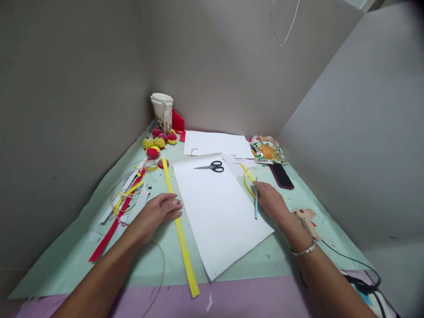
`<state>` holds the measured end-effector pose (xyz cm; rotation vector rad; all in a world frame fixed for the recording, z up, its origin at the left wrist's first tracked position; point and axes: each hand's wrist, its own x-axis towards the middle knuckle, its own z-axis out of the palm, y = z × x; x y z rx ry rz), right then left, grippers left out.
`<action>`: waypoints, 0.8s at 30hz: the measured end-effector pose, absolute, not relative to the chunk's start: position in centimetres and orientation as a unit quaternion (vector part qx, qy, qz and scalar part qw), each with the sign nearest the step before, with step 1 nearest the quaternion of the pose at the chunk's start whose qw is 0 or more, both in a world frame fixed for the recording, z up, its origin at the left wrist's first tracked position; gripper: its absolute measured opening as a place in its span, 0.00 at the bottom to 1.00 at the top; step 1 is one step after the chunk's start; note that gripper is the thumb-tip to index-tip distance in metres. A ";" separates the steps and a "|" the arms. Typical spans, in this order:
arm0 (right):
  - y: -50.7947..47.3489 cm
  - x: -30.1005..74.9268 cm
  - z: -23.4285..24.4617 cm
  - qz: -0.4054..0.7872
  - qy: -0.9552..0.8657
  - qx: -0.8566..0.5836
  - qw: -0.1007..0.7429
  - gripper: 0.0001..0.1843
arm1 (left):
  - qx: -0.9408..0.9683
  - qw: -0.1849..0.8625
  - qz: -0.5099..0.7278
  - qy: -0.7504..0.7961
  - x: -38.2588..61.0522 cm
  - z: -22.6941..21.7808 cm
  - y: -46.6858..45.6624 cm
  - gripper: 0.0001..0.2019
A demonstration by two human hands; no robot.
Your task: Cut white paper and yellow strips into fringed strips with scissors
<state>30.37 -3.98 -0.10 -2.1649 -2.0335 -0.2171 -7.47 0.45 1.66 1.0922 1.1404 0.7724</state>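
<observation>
My left hand (162,210) is closed over a long yellow strip (185,254), which lies lengthwise along the left side of a large white paper sheet (218,212). At the sheet's right edge my right hand (270,198) has its fingers pinched together on a light-blue pencil (256,205). A curled yellow strip (245,183) touches or lies just behind those fingertips; I cannot tell whether they grip it too. Black-handled scissors (212,167) rest near the far end of the sheet.
Red strip (115,223) and paper scraps lie left, below red-and-yellow balls (159,142) and a lidded white cup (163,110). Another white sheet (215,143) is at the back. Right stand a snack packet (269,150), a phone (281,176) and a corded glue gun (306,221).
</observation>
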 end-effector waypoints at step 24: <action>8.6 20.7 3.6 0.043 -0.754 -0.655 0.030 0.16 | 0.343 0.727 0.357 0.476 -7.6 2.1 0.1 0.15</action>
